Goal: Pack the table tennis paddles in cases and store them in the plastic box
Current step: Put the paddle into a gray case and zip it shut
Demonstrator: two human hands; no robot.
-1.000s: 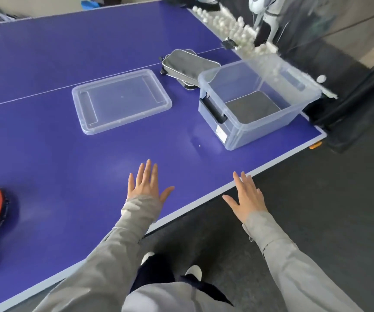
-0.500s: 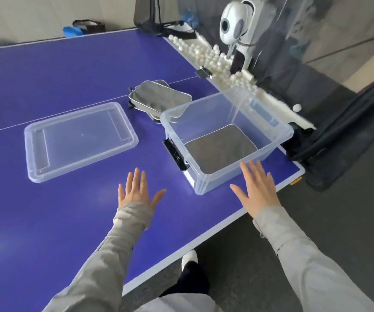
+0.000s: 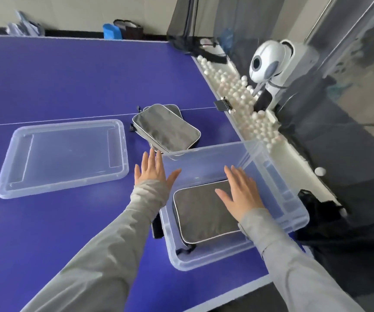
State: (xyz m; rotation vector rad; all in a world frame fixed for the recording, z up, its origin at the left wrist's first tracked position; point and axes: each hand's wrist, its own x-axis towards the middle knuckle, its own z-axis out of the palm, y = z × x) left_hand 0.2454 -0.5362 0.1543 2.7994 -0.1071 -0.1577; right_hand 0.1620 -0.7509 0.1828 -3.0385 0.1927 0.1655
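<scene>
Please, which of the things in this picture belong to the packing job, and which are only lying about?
Belong to the job:
- plastic box
- grey case lying inside it
- stacked grey cases beyond the box
- clear lid, set aside

Only lying about:
- heap of white balls
- white ball machine
- one loose ball

Single view: head-worn wide-angle camera, above and behind both hands, facing forward and down. Left hand and right hand sit near frame centre, sleeves entering from bottom edge. Close range, within arm's reach: box below right hand fills lower right. Lid lies left of left hand, case just beyond left fingertips. Table recedes to far wall. Ball machine stands well beyond right hand, upper right.
</scene>
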